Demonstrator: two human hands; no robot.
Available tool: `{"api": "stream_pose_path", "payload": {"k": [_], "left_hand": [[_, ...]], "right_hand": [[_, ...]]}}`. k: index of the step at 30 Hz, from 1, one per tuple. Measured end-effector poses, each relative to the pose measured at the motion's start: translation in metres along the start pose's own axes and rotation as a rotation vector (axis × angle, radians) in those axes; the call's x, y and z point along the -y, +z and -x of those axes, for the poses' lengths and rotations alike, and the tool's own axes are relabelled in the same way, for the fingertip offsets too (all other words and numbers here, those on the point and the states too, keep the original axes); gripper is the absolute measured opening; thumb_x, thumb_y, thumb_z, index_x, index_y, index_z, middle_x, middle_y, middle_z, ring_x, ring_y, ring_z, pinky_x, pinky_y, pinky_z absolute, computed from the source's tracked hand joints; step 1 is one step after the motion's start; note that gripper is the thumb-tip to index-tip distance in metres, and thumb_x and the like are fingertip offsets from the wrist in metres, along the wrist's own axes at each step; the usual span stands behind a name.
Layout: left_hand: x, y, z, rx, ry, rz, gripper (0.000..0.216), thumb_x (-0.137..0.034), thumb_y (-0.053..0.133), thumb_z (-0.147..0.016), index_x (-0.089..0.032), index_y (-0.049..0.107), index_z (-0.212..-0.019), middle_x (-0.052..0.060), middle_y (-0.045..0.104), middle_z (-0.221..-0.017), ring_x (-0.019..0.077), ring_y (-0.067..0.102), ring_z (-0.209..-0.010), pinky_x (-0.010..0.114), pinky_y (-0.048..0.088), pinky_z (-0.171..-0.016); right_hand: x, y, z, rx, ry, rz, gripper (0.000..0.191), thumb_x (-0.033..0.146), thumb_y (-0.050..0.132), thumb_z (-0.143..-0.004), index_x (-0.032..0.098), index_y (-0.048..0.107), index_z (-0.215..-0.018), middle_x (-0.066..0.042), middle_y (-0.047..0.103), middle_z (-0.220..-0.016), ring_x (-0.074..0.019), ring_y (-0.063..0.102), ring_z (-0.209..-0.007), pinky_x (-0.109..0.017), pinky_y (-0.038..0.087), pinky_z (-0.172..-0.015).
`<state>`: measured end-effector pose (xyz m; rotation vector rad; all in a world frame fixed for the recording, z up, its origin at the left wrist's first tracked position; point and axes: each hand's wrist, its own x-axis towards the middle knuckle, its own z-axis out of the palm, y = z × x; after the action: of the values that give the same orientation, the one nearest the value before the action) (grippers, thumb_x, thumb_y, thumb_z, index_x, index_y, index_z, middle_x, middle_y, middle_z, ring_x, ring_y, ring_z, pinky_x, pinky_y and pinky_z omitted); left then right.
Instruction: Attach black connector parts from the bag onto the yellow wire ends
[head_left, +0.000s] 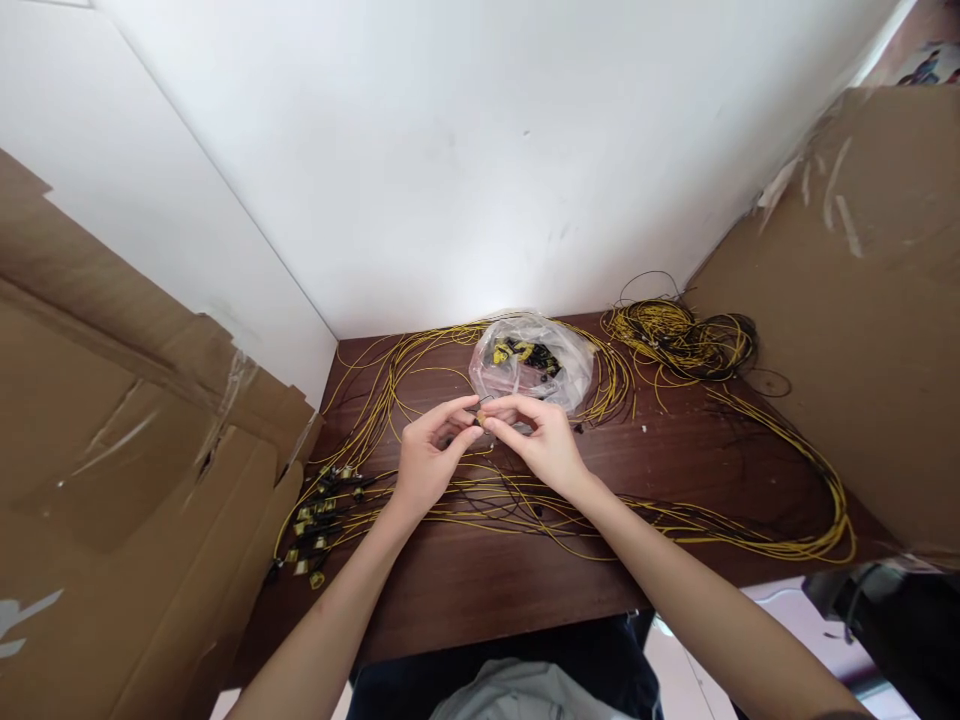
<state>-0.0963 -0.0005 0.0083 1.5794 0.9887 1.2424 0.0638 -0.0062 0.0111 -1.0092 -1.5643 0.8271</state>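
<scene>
My left hand (429,455) and my right hand (536,440) meet over the middle of a dark wooden table (480,590). Both pinch a tiny part (480,417) between thumb and fingertips; it is too small to name. A thin wire end seems to run into it. Just behind my hands lies a clear plastic bag (532,362) holding small black and yellow parts. Long yellow wires (525,500) loop across the table under my hands.
A cluster of small brass-coloured connectors (319,515) on wire ends lies at the table's left. A coiled bundle of yellow and black wire (686,340) sits at the back right. Cardboard sheets (127,480) stand on the left and cardboard (862,300) on the right. A white wall is behind.
</scene>
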Motion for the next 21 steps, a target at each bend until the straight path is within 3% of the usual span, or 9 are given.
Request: {"api": "stream_pose_path", "payload": {"k": [6, 10, 16, 18, 21], "left_hand": [[0.003, -0.005, -0.002, 0.104, 0.035, -0.099, 0.021, -0.025, 0.064, -0.077, -0.018, 0.069, -0.096, 0.004, 0.062, -0.08, 0.0126, 0.056, -0.071, 0.023, 0.047, -0.065], [0.004, -0.005, -0.003, 0.073, -0.017, -0.055, 0.018, -0.026, 0.067, -0.073, -0.016, 0.067, -0.089, 0.004, 0.063, -0.08, 0.013, 0.057, -0.069, 0.024, 0.048, -0.065], [0.003, -0.007, -0.004, 0.002, -0.052, -0.057, 0.015, -0.025, 0.07, -0.069, -0.015, 0.063, -0.079, 0.002, 0.06, -0.074, 0.011, 0.054, -0.064, 0.022, 0.048, -0.061], [0.001, -0.007, -0.005, -0.012, -0.059, -0.065, 0.014, -0.024, 0.069, -0.07, -0.015, 0.063, -0.079, 0.001, 0.059, -0.072, 0.0106, 0.054, -0.064, 0.022, 0.049, -0.061], [0.001, -0.007, -0.005, -0.02, -0.06, -0.063, 0.014, -0.025, 0.068, -0.07, -0.015, 0.063, -0.08, 0.002, 0.06, -0.075, 0.0112, 0.054, -0.066, 0.022, 0.05, -0.062]], "right_hand": [[0.001, -0.002, 0.0, 0.029, -0.053, 0.16, 0.01, 0.026, 0.06, -0.081, 0.018, 0.067, -0.078, -0.001, 0.066, -0.073, -0.0124, 0.058, -0.065, -0.024, 0.046, -0.061], [0.001, -0.003, -0.001, 0.036, -0.066, 0.201, 0.013, 0.026, 0.056, -0.084, 0.018, 0.066, -0.081, -0.002, 0.067, -0.075, -0.0127, 0.059, -0.065, -0.024, 0.046, -0.061], [-0.007, -0.021, -0.009, -0.159, -0.013, 0.261, 0.017, 0.027, 0.052, -0.085, 0.017, 0.065, -0.086, -0.005, 0.07, -0.083, -0.0162, 0.063, -0.072, -0.028, 0.049, -0.067], [-0.013, -0.033, -0.013, -0.227, 0.007, 0.378, 0.018, 0.025, 0.05, -0.085, 0.016, 0.065, -0.089, -0.006, 0.07, -0.086, -0.0178, 0.063, -0.075, -0.031, 0.049, -0.07], [-0.026, -0.048, -0.015, -0.218, 0.021, 0.652, 0.021, 0.019, 0.05, -0.083, 0.014, 0.066, -0.096, -0.01, 0.068, -0.098, -0.0234, 0.059, -0.094, -0.038, 0.045, -0.084]]}}
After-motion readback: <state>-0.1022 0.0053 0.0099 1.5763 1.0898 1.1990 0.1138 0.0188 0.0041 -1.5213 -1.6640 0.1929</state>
